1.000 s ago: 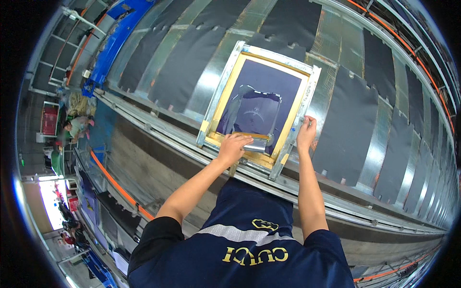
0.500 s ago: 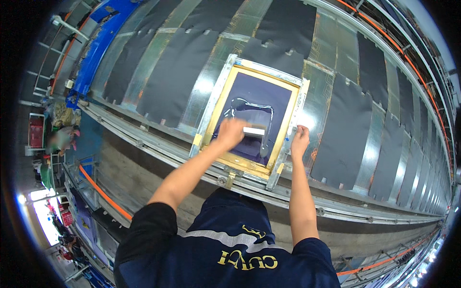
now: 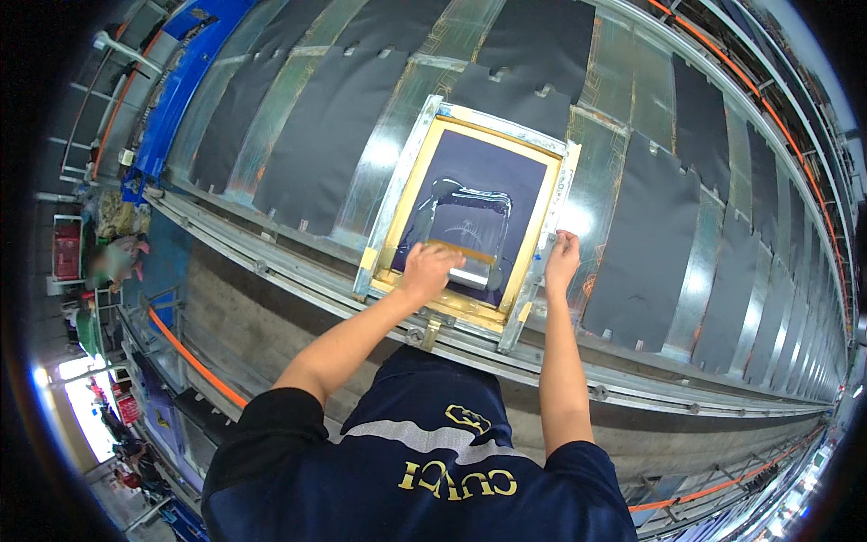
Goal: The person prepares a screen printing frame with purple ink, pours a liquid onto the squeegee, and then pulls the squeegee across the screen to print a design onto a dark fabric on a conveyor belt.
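Observation:
A screen printing frame (image 3: 540, 210) with a yellow inner border and pale metal outer bars lies on the long table. Its dark purple mesh (image 3: 479, 155) carries a wet, shiny outline of ink. My left hand (image 3: 428, 273) is closed round a squeegee (image 3: 471, 267) with a brownish-yellow handle and a shiny blade, low on the mesh near the frame's close edge. Faint line marks show on the mesh just above the squeegee. My right hand (image 3: 562, 262) pinches the frame's right outer bar; its fingertips are partly hidden.
Dark grey fabric panels (image 3: 632, 244) lie in rows on the glossy table, both sides of the frame. A metal rail (image 3: 659, 393) runs along the near edge. At the far left stand a blue machine part (image 3: 172, 108) and a blurred person (image 3: 122, 260).
My left hand has drawn the squeegee down the mesh toward me, baring a smoother patch behind it. My right hand stays at the frame's right bar.

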`<state>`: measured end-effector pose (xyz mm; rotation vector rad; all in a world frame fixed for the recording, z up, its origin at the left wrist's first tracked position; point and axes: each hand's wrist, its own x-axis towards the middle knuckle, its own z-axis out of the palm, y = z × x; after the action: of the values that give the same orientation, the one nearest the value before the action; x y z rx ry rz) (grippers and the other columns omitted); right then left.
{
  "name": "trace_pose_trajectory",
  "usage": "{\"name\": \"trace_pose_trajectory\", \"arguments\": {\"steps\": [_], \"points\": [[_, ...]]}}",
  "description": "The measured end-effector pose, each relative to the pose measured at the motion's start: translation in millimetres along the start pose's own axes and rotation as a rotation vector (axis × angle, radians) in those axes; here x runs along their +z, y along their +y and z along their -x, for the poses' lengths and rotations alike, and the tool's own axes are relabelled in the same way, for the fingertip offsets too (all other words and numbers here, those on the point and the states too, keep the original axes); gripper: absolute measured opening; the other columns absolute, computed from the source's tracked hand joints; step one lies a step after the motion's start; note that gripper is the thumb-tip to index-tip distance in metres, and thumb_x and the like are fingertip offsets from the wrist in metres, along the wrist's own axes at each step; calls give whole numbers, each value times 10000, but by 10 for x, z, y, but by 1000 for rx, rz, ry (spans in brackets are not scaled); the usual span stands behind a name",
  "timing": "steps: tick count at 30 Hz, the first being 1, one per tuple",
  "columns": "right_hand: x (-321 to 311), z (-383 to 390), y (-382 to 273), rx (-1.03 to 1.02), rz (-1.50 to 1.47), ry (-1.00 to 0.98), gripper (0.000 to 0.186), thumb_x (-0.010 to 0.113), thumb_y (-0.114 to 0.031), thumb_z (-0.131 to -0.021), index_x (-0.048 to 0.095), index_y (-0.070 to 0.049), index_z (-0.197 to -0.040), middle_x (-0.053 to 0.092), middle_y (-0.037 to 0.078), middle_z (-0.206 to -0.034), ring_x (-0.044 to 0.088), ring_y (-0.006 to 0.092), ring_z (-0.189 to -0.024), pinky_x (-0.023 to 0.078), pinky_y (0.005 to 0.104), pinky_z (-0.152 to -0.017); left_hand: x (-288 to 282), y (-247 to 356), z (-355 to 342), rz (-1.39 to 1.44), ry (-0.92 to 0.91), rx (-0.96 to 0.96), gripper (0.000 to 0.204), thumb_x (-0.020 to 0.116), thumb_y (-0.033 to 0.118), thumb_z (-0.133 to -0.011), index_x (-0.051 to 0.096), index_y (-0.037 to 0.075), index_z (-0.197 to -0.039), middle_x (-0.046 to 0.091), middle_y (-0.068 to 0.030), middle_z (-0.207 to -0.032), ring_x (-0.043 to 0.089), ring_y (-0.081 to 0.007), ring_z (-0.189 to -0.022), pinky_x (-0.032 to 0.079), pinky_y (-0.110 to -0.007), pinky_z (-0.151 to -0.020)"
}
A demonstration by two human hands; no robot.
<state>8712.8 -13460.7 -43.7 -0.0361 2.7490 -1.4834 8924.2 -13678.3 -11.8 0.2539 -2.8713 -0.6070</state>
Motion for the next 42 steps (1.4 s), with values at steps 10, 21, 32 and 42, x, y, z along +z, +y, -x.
{"name": "trace_pose_trajectory", "arguments": {"steps": [10,21,32,42], "points": [[19,-15,14,-24,-49,-6,259,591,-283,-1060,690,-53,-1128,744,185,-941,681,313,-814,519,449,-818,-19,-75,-965,-141,-68,-122,353,675,7,-814,818,233,-1045,784,-18,-1086,707,-236,-1030,479,-453,-853],[49,-126,-152,-13,-3,-42,189,609,-184,-1041,712,-38,-1102,754,149,-1010,705,278,-903,530,390,-856,-282,0,541,61,-57,35,520,715,25,-750,729,200,-1239,705,53,-1332,621,-154,-1216,418,-393,-921],[2480,1155,-1757,-78,-109,-9,210,597,-232,-1052,694,-56,-1111,742,161,-1020,695,310,-940,521,425,-877,-1705,-2435,1134,41,-86,-101,499,727,38,-738,762,205,-1207,722,73,-1302,619,-148,-1212,415,-390,-915],[3726,1839,-2443,-86,-82,2,234,580,-255,-1063,685,-57,-1133,711,159,-853,654,291,-754,505,436,-747,-2266,-3792,1824,9,-9,-91,494,723,39,-751,757,224,-1207,725,61,-1285,633,-186,-1203,455,-401,-943]]}}
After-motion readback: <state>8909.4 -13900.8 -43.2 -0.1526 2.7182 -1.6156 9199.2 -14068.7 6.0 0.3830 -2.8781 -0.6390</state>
